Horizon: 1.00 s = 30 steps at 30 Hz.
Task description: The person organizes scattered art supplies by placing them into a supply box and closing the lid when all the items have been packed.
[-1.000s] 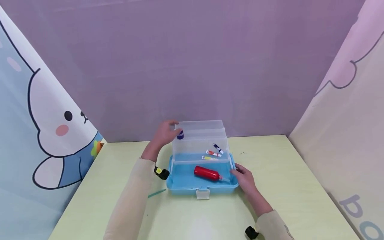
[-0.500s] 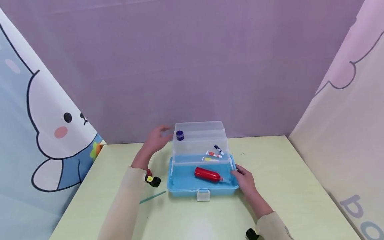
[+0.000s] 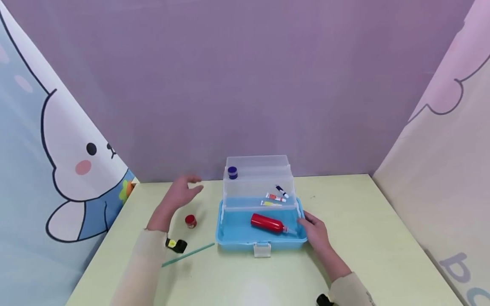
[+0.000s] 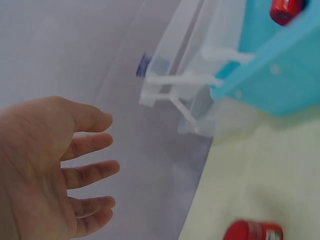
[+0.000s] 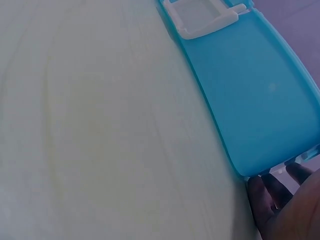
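Observation:
A blue storage box (image 3: 237,245) stands on the table with its clear trays raised. Inside its base lies a red bottle (image 3: 267,223) with a clear nozzle. On the raised tray (image 3: 245,187) are a dark blue jar (image 3: 232,172) at upper left and small paint tubes: a dark blue tube (image 3: 282,191), a red-and-white tube (image 3: 276,197) and a yellow-and-white tube (image 3: 271,203). My left hand (image 3: 181,192), fingers apart and holding nothing, is left of the box. My right hand (image 3: 316,231) grips the box's right side, thumb at the rim and fingers outside.
A red-lidded jar (image 3: 190,221) stands on the table (image 3: 344,204) left of the box. Nearer the front lies a thin green stick (image 3: 188,255), partly hidden behind the left wrist camera (image 3: 177,245). A purple backdrop (image 3: 252,85) hangs behind the table.
My left hand has left the dark blue jar, which stays on the tray, and moved left and down. The red-lidded jar and more of the green stick are now uncovered. My right hand stays put.

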Each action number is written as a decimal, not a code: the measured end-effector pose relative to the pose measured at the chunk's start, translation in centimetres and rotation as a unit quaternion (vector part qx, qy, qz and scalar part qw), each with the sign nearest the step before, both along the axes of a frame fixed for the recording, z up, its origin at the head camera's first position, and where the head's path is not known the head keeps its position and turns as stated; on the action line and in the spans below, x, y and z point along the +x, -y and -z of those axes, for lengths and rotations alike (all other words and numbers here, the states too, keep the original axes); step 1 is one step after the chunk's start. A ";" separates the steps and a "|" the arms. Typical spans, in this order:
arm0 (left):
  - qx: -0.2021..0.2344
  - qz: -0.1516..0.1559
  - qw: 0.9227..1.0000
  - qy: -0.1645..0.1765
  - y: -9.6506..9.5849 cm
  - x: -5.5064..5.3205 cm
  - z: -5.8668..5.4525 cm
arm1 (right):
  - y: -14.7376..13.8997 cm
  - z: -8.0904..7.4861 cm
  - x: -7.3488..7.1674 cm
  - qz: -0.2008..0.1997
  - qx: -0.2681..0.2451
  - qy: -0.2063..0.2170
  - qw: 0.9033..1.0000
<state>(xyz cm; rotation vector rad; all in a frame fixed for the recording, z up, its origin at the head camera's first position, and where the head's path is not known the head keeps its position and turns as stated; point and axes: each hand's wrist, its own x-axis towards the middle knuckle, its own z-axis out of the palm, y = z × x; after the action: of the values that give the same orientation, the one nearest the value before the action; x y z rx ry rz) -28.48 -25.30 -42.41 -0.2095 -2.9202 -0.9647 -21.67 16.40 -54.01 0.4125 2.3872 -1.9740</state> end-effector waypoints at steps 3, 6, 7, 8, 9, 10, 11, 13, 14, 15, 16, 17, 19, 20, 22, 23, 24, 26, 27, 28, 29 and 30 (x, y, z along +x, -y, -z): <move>-0.014 -0.014 1.000 0.014 1.2 1.1 0.5 | 0.1 0.0 0.1 -0.010 -0.003 0.006 1.000; -0.021 -0.025 0.999 0.017 2.2 2.1 0.6 | 0.3 0.0 0.1 -0.019 -0.007 0.016 1.000; -0.021 -0.027 0.999 0.015 2.4 2.3 0.6 | 0.3 -0.1 0.1 -0.019 -0.010 0.017 1.000; -0.019 -0.026 0.999 0.013 2.6 2.5 0.5 | 0.2 -0.1 0.0 -0.016 -0.012 0.019 1.000; -0.017 -0.024 0.999 0.012 2.8 2.6 0.5 | 0.2 -0.1 -0.1 -0.014 -0.013 0.017 1.000; -0.014 -0.024 1.000 0.013 3.0 2.7 0.5 | 0.1 -0.2 -0.1 -0.011 -0.013 0.017 1.000; -0.011 -0.023 1.000 0.015 3.1 2.8 0.5 | 0.0 -0.2 -0.2 -0.009 -0.013 0.016 1.000; -0.007 -0.027 0.999 0.022 3.5 3.0 0.6 | -0.1 -0.3 -0.2 -0.007 -0.011 0.018 1.000; -0.006 -0.028 0.999 0.026 3.7 3.2 0.7 | -0.1 -0.4 -0.2 -0.008 -0.008 0.020 1.000; -0.006 -0.028 0.999 0.029 3.9 3.3 0.9 | -0.2 -0.4 -0.2 -0.009 -0.006 0.022 1.000; -0.007 -0.029 0.999 0.031 4.0 3.4 1.0 | -0.2 -0.5 -0.1 -0.011 -0.004 0.023 1.000; -0.010 -0.027 0.999 0.031 4.2 3.5 1.1 | -0.3 -0.5 -0.1 -0.011 -0.004 0.023 1.000; -0.016 -0.020 0.999 0.036 4.3 3.6 1.6 | -0.4 -0.5 -0.1 -0.012 -0.002 0.023 1.000; -0.017 -0.014 0.999 0.040 4.4 3.7 1.8 | -0.4 -0.4 -0.1 -0.012 -0.001 0.022 1.000; -0.018 0.000 0.999 0.046 4.4 3.7 2.4 | -0.5 -0.4 -0.1 -0.010 0.000 0.020 1.000; -0.016 0.008 0.999 0.051 4.4 3.8 2.7 | -0.6 -0.4 -0.1 -0.008 0.000 0.020 1.000; -0.014 0.014 0.998 0.056 4.4 3.9 3.0 | -0.6 -0.4 -0.1 -0.010 0.000 0.020 1.000; -0.007 0.020 0.998 0.061 4.5 4.2 3.5 | -0.7 -0.3 -0.1 -0.013 0.000 0.019 1.000; -0.006 0.023 0.998 0.061 4.6 4.3 3.7 | -0.6 -0.3 -0.1 -0.014 -0.001 0.019 1.000; -0.004 0.025 0.998 0.064 4.6 4.5 3.9 | -0.6 -0.3 -0.1 -0.016 -0.001 0.019 1.000; -0.003 0.028 0.998 0.065 4.7 4.7 4.0 | -0.6 -0.3 -0.1 -0.018 -0.001 0.019 1.000; -0.003 0.029 0.997 0.067 4.8 4.8 4.1 | -0.6 -0.3 -0.2 -0.018 -0.001 0.020 1.000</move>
<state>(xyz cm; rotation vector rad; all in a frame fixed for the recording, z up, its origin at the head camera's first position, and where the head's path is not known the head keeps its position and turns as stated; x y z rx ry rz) -23.72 -30.06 -46.53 -0.2415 -3.0538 -1.0166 -21.82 16.98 -53.72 0.4003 2.3530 -1.9336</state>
